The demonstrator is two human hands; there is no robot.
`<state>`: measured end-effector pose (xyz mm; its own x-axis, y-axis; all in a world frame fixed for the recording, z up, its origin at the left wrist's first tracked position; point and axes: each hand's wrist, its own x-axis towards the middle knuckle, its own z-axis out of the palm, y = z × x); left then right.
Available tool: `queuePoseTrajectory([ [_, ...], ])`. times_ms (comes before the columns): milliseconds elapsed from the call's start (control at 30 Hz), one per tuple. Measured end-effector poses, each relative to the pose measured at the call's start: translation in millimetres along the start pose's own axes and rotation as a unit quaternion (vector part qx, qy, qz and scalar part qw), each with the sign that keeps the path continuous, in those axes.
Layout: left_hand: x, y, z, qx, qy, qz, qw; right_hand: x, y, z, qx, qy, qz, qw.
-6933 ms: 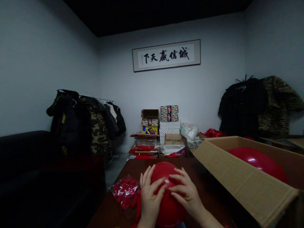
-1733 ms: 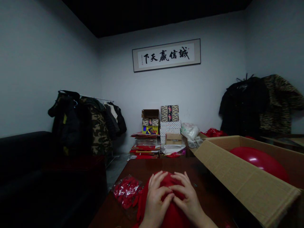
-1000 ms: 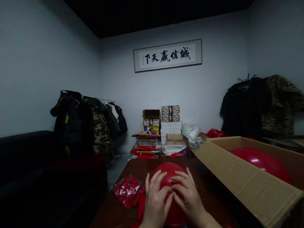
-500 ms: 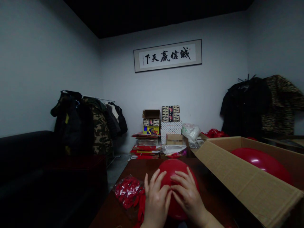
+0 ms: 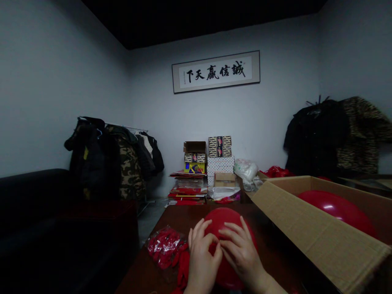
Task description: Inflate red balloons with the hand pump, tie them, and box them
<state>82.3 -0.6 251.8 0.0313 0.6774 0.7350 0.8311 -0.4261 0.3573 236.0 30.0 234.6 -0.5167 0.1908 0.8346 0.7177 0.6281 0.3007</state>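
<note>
A blown-up red balloon (image 5: 225, 218) rests in front of me over the dark wooden table (image 5: 176, 218). My left hand (image 5: 201, 261) and my right hand (image 5: 241, 255) are both closed on its near side, fingertips pinched together at what seems to be its neck. The neck itself is hidden by my fingers. A clear bag of flat red balloons (image 5: 163, 247) lies just left of my left hand.
An open cardboard box (image 5: 309, 232) at the right holds another red balloon (image 5: 337, 210). Stacked patterned boxes (image 5: 219, 157), red packets and a white plastic bag (image 5: 244, 169) sit at the table's far end. Coats hang left and right; a dark sofa (image 5: 36, 228) stands at left.
The balloon went from soft and crumpled under my hands to rounder and fuller. My fingers have curled in from spread to pinching at its near side.
</note>
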Motion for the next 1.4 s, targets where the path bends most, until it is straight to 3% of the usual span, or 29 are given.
queuePoseTrajectory([
  [267,-4.4,1.6,-0.6,0.002,0.022,0.004,1.000,-1.7,0.4,-0.5,0.002,0.006,0.005,1.000],
  [667,-4.7,-5.3,1.9,-0.042,0.052,-0.009,0.998,-11.4,6.3,5.0,0.105,-0.015,0.104,0.989],
  [933,-4.0,-3.5,-1.5,-0.037,0.045,0.008,0.998,-13.6,9.8,6.4,0.155,0.025,0.132,0.979],
  [1400,-5.5,0.3,-10.2,0.000,-0.016,0.062,0.998,-8.0,15.0,-2.1,0.058,0.028,-0.018,0.998],
])
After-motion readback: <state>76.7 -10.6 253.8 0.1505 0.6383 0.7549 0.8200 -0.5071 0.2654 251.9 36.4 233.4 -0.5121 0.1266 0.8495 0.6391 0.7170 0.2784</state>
